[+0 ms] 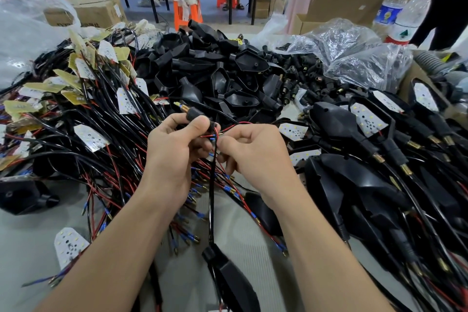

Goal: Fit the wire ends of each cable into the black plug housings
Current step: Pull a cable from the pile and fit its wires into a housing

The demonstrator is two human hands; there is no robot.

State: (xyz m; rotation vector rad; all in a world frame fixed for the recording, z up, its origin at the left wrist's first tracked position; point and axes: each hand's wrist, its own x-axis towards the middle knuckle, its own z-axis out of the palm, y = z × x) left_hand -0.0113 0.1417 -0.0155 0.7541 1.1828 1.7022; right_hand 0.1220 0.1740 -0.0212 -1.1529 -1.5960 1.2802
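On a cluttered grey table [30, 235], the left hand [174, 152] grips a black plug housing [196, 112] just above its thumb; the right hand [253, 152] pinches the red wire ends [215, 135] beside it. Insertion seems under way; next the ends must meet the housing's opening

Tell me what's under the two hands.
Red and black wires with blue-sleeved terminals lie on the table beneath the left hand and right hand; a black cable hangs to a black housing. Anything directly below the palms is covered.
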